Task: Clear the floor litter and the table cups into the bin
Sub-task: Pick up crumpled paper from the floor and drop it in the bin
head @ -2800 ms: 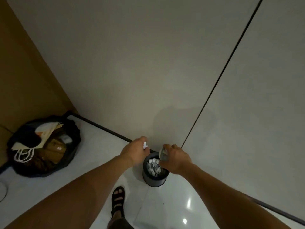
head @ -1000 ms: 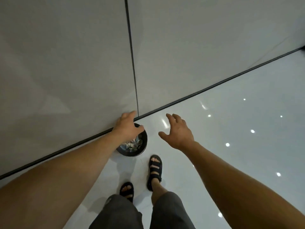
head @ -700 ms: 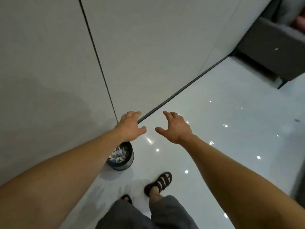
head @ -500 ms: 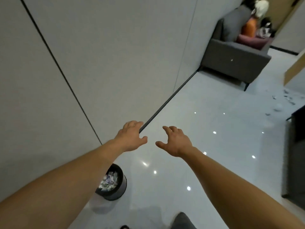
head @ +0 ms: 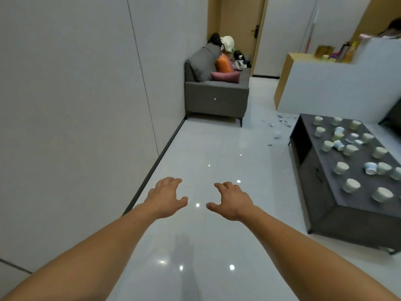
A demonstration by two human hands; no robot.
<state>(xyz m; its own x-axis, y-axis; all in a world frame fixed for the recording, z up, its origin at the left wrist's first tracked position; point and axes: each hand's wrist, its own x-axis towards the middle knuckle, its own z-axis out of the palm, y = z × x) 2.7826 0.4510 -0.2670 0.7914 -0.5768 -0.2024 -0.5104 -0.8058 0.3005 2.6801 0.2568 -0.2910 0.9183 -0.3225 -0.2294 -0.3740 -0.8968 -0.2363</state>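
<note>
The cups (head: 351, 185) stand and lie scattered over the top of the dark low table (head: 358, 224), to the right of and beyond the right hand (head: 233, 200) and well apart from it. The litter (head: 277, 134) lies on the white floor (head: 217, 153) farther ahead, between the table's far end and the grey sofa (head: 217, 98). The 2 hands reach forward side by side over the floor, the left hand (head: 167, 197) nearer the wall (head: 76, 105), both palm-down with fingers spread and loosely bent, holding nothing.
</note>
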